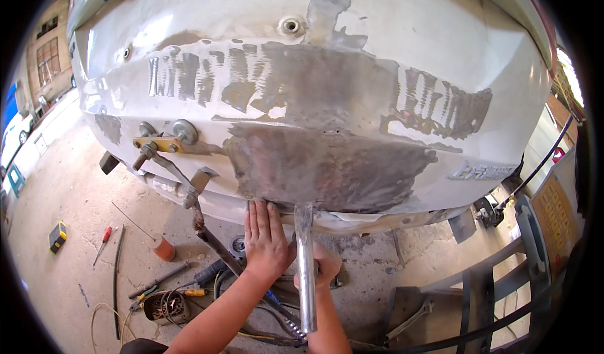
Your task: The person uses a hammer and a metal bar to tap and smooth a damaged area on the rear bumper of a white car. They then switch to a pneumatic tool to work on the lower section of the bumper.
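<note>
A white car rear panel (346, 165) with patchy grey sanded areas fills the upper view. My left hand (264, 241) lies with fingers stretched against its lower edge. A shiny metal bar (305, 266) stands out from that edge toward me, just right of my left hand. My right hand (326, 267) is closed behind the bar; what it grips is partly hidden and I cannot make it out. Left of my hands, a puller fixture (168, 144) with round metal pieces and a yellow plate is attached to the panel, with a dark rod (220, 250) angling downward.
On the concrete floor are a yellow-black block (58, 237), screwdriver (104, 239), orange cylinder (162, 248), tin of small metal pieces (165, 309), cables and rods. A black metal frame (465, 310) and panelled machine (553, 228) stand right. A white vehicle (19, 126) is far left.
</note>
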### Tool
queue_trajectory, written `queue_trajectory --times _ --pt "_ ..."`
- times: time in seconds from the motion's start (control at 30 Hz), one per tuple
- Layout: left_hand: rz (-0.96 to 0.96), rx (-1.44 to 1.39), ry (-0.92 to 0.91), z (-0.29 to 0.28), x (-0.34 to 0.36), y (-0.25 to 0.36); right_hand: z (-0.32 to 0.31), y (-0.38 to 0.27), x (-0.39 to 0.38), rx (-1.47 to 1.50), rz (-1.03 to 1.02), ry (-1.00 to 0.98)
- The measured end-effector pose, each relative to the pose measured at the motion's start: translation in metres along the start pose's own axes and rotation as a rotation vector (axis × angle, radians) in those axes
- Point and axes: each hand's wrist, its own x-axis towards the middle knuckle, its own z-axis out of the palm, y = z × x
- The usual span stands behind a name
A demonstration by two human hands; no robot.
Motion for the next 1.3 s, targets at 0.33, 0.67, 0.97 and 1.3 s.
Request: queue_trajectory --times 0.33,0.67,0.97,1.3 --pt "-0.011 0.017 0.014 -0.002 0.002 0.003 -0.007 0.002 0.0 -0.015 -0.17 0.045" --pt "0.004 0.066 0.011 0.0 0.002 0.003 -0.007 0.002 -0.001 -0.025 -0.157 0.121" --pt "-0.01 0.062 0.006 -0.002 0.003 0.004 -0.007 -0.011 0.005 -0.08 -0.155 0.124" --pt "-0.015 0.025 0.023 -0.006 0.003 0.007 -0.008 -0.002 -0.003 -0.139 -0.059 0.148"
